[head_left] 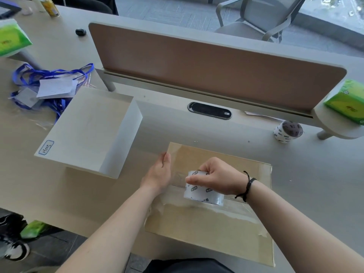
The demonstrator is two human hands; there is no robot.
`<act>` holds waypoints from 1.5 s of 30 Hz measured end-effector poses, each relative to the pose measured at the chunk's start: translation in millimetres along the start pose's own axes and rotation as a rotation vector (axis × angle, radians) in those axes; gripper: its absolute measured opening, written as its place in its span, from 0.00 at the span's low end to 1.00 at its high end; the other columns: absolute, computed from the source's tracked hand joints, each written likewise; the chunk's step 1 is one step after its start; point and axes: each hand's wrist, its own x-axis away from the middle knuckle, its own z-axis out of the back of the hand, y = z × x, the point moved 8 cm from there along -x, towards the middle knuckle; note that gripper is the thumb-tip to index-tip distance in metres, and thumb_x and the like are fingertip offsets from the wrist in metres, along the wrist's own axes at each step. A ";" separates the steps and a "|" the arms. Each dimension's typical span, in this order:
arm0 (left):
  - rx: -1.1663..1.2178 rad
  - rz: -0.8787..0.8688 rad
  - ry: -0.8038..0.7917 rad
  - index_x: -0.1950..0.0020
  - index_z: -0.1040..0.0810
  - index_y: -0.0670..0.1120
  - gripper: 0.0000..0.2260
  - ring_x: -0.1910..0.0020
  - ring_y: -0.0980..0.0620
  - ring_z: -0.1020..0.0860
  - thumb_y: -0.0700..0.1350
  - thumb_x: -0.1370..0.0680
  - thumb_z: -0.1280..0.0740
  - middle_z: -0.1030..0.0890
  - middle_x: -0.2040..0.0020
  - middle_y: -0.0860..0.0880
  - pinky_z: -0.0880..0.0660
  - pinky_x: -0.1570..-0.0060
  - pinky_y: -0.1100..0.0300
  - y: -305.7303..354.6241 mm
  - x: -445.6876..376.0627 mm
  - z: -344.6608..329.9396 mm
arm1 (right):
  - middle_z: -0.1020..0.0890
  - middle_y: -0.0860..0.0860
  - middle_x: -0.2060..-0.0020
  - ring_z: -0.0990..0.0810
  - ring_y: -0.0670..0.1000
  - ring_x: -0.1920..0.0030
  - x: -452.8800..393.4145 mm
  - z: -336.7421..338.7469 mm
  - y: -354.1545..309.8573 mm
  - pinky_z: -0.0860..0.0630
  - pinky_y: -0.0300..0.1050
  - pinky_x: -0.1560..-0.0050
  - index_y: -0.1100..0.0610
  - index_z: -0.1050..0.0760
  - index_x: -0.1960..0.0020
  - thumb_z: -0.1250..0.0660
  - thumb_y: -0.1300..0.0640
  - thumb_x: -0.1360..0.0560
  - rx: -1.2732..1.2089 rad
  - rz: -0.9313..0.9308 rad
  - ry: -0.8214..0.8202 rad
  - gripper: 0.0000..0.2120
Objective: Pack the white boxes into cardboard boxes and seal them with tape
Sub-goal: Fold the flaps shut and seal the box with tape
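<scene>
Cardboard box [216, 229] is lying closed on the desk [295, 174], right at the near edge in front of the person, with clear tape already shining along its centre seam. Right hand [218, 176] is gripping a tape roll [202, 191], fingers curled over the top of it and thumb pressing its left side; the roll is sitting on the box top at the seam. A dark bracelet [248, 187] is circling that wrist. Left hand [159, 172] is resting against the box's left edge, fingers mostly straight and lying along the far left corner, not wrapped around anything.

White box [86, 131] is standing just left of the cardboard one, apart from it, with a small blue-outlined handwritten label [46, 147] at its near left corner. Behind it, blue lanyards [49, 75] and white cards [55, 88] are lying in a heap. A second tape roll [288, 131] is sitting well to the right, near the brown divider [206, 66] running across the desk. Green tissue packs are showing at the right end of the divider [346, 101] and at the far left [11, 37]. A black oval cable port [209, 110] is sitting in the desk just below the divider. Beyond it, a grey chair [262, 18] is standing by the window.
</scene>
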 end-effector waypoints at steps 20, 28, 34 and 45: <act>-0.017 0.008 0.038 0.21 0.37 0.53 0.28 0.23 0.46 0.35 0.63 0.16 0.55 0.31 0.23 0.51 0.41 0.23 0.48 -1.7 -1.6 1.1 | 0.39 0.44 0.76 0.41 0.45 0.74 42.2 38.3 39.8 0.44 0.39 0.71 0.54 0.37 0.76 0.25 0.39 0.31 -0.076 0.094 -0.020 0.29; -0.160 0.042 0.184 0.38 0.27 0.53 0.20 0.37 0.40 0.25 0.60 0.15 0.54 0.20 0.40 0.45 0.30 0.38 0.47 18.0 15.4 2.6 | 0.31 0.45 0.75 0.34 0.46 0.74 48.1 35.0 50.7 0.39 0.37 0.72 0.58 0.25 0.72 0.24 0.36 0.34 -0.224 0.104 0.036 0.27; -0.177 0.021 0.203 0.31 0.29 0.53 0.22 0.34 0.40 0.26 0.59 0.15 0.56 0.21 0.35 0.45 0.32 0.37 0.47 19.1 16.7 3.6 | 0.31 0.49 0.77 0.34 0.48 0.75 52.0 39.8 46.5 0.38 0.45 0.72 0.62 0.28 0.70 0.29 0.33 0.31 0.133 0.011 0.136 0.31; -0.131 0.044 0.177 0.25 0.33 0.54 0.24 0.29 0.41 0.29 0.60 0.15 0.56 0.25 0.28 0.46 0.35 0.32 0.47 16.9 13.6 0.9 | 0.30 0.50 0.74 0.32 0.49 0.72 73.8 58.9 82.2 0.39 0.44 0.69 0.65 0.31 0.69 0.25 0.28 0.39 -0.127 0.002 0.048 0.39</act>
